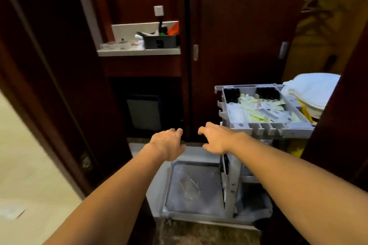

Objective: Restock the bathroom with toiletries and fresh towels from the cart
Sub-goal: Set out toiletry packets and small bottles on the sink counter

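Observation:
A grey housekeeping cart stands in front of me, slightly right. Its top tray holds yellow and white toiletry packets and small dark bottles. Folded white towels are stacked at the cart's far right. Both my arms reach forward over the cart's low front platform. My left hand and my right hand hover side by side with loosely curled fingers, holding nothing.
Dark wooden panels and a closet door face me. A white counter at the back carries a black caddy and glassware. Below it sits a small fridge. A pale tiled floor opens to the left.

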The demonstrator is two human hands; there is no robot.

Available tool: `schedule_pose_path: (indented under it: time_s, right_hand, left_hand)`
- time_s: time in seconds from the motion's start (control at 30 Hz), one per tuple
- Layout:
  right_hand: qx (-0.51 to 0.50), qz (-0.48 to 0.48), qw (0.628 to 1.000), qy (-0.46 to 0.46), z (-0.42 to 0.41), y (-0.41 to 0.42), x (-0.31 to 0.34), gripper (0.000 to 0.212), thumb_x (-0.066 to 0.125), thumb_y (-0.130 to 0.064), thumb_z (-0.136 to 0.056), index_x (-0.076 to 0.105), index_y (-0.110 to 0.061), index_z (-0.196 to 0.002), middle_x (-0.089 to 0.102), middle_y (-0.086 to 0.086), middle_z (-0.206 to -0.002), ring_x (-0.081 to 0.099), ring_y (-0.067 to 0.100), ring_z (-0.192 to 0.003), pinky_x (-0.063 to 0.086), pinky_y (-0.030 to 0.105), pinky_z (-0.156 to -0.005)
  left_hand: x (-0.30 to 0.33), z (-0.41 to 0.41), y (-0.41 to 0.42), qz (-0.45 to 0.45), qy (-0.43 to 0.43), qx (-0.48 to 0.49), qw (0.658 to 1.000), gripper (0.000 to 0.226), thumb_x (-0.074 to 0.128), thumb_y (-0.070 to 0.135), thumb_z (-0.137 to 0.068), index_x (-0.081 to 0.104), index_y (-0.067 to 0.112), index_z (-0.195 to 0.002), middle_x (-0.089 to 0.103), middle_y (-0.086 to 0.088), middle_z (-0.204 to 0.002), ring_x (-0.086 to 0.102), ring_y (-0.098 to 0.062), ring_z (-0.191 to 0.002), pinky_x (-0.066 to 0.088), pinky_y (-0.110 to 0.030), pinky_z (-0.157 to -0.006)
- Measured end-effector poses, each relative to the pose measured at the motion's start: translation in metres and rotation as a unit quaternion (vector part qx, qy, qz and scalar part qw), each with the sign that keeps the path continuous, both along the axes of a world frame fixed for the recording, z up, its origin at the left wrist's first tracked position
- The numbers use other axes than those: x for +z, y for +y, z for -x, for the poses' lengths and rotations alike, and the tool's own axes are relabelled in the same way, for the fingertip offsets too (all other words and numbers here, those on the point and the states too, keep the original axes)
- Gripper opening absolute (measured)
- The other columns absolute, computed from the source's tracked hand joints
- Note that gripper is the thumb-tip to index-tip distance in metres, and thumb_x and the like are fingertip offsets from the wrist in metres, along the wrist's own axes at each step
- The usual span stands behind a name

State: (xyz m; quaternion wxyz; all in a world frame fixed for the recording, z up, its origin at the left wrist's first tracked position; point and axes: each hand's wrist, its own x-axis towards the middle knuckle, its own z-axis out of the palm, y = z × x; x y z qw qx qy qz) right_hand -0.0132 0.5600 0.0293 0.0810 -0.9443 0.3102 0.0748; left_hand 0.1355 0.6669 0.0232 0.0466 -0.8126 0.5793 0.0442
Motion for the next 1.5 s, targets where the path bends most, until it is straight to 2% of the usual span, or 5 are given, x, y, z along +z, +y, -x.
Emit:
schedule_pose_path:
  time_s: [0.37, 0.57, 1.23, 1.37, 1.5]
  right_hand:
    - [-0.189, -0.002, 0.982, -0.023, 0.009, -0.102, -0.020, 0.034, 0.051, -0.028, -0.095, 0.049, -0.024, -0.129, 0.044, 0.004, -0.127, 0.054, 0.033, -0.107, 0.048, 0.043, -0.085]
    - [-0.250, -0.006, 0.968, -0.013, 0.025, -0.142, -0.034, 0.037, 0.049, -0.027, -0.099, 0.047, -0.024, -0.136, 0.042, 0.004, -0.133, 0.053, 0.034, -0.115, 0.048, 0.043, -0.088]
    - [-0.367, -0.049, 0.929, 0.016, 0.086, -0.368, -0.074, 0.049, 0.048, -0.034, -0.098, 0.045, -0.014, -0.142, 0.038, 0.009, -0.147, 0.042, 0.031, -0.134, 0.040, 0.042, -0.107]
    - [-0.397, -0.080, 0.914, -0.040, 0.083, -0.389, -0.090, 0.037, 0.048, -0.029, -0.098, 0.054, -0.011, -0.130, 0.044, 0.014, -0.138, 0.048, 0.031, -0.125, 0.042, 0.036, -0.101]
    - [-0.465, -0.101, 0.862, -0.176, 0.070, -0.407, -0.106, 0.047, 0.051, -0.025, -0.101, 0.042, -0.008, -0.143, 0.041, 0.018, -0.143, 0.045, 0.035, -0.130, 0.040, 0.033, -0.102]
  left_hand:
    - [-0.013, -0.023, -0.156, -0.007, 0.000, -0.175, 0.984, 0.047, 0.042, 0.047, -0.100, 0.040, 0.017, -0.136, 0.050, -0.007, -0.133, 0.056, -0.032, -0.117, 0.050, -0.046, -0.092]
    - [-0.027, -0.008, -0.223, 0.008, 0.023, -0.252, 0.967, 0.046, 0.042, 0.045, -0.101, 0.041, 0.016, -0.137, 0.049, -0.008, -0.138, 0.054, -0.032, -0.121, 0.048, -0.043, -0.093]
    - [-0.068, 0.059, -0.484, -0.042, 0.045, -0.336, 0.940, 0.049, 0.041, 0.041, -0.103, 0.036, 0.015, -0.143, 0.042, -0.009, -0.142, 0.047, -0.032, -0.126, 0.045, -0.043, -0.098]
    - [-0.086, 0.067, -0.508, -0.052, 0.048, -0.347, 0.935, 0.051, 0.044, 0.040, -0.102, 0.036, 0.015, -0.145, 0.042, -0.009, -0.143, 0.043, -0.030, -0.129, 0.042, -0.043, -0.102]
    - [-0.104, 0.068, -0.527, -0.053, 0.097, -0.336, 0.935, 0.048, 0.045, 0.038, -0.101, 0.042, 0.014, -0.142, 0.046, -0.009, -0.140, 0.045, -0.029, -0.127, 0.041, -0.040, -0.101]
